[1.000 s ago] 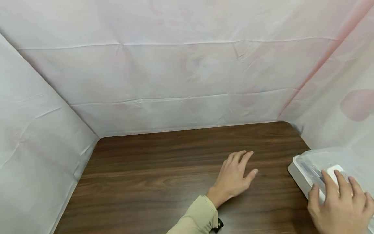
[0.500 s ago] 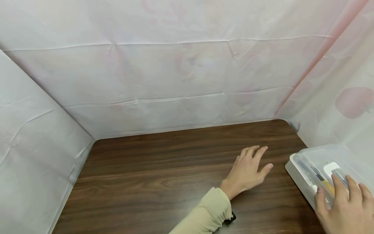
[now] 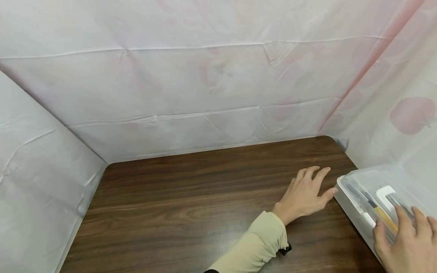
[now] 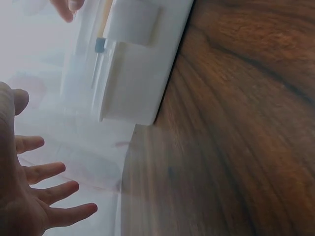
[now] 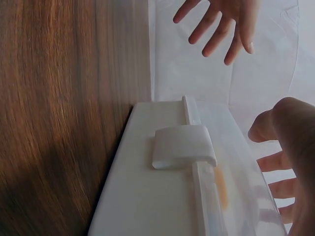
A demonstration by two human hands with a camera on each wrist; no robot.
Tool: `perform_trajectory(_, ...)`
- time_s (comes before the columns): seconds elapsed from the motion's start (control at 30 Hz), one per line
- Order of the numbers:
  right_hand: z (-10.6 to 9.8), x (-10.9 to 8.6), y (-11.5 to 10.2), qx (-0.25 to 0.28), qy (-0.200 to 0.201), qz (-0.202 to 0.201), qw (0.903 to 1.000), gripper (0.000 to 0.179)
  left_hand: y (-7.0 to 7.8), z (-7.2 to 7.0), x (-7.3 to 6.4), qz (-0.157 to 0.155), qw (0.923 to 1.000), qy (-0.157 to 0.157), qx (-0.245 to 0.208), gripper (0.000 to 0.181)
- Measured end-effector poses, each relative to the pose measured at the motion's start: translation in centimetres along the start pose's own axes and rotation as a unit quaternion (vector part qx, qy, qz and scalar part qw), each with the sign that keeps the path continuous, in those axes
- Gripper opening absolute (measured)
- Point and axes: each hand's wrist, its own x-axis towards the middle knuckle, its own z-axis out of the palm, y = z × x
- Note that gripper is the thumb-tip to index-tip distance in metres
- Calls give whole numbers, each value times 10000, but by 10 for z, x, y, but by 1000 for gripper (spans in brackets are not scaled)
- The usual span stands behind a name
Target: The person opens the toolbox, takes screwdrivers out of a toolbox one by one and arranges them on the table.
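Reaching step, apparently: translucent-topped box (image 3: 351,206) along the surface's (image 3: 191,212) right edge. Left hand (image 3: 303,197) near its far-left corner, right hand (image 3: 409,242) over its top, both spread wide, empty. Next move likely calls for taking hold. Head view nearly joins left thumb (image 3: 328,194) and box; right wrist view shows a gap.

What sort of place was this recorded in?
Probably a small screened-off work booth indoors: a dark wood-grain table is enclosed at the back and both sides by pale printed sheeting, and a white box with a see-through lid sits at its right side.
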Motion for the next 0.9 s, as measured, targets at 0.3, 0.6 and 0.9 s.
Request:
perform_trajectory(0.3,-7,-5,-2,-412,-169,405,9982,97,7,2,14,-22,9998,-153,-79,63)
perform_trajectory(0.6,-9,-9,-2,-319,-128,465,9983,95,19,17,21,-350,9938,-283,-1016,59)
perform_trajectory(0.9,-12,-10,-5,-341,-326,152,9988,78,29,22,30,-617,9726,-77,-2238,55)
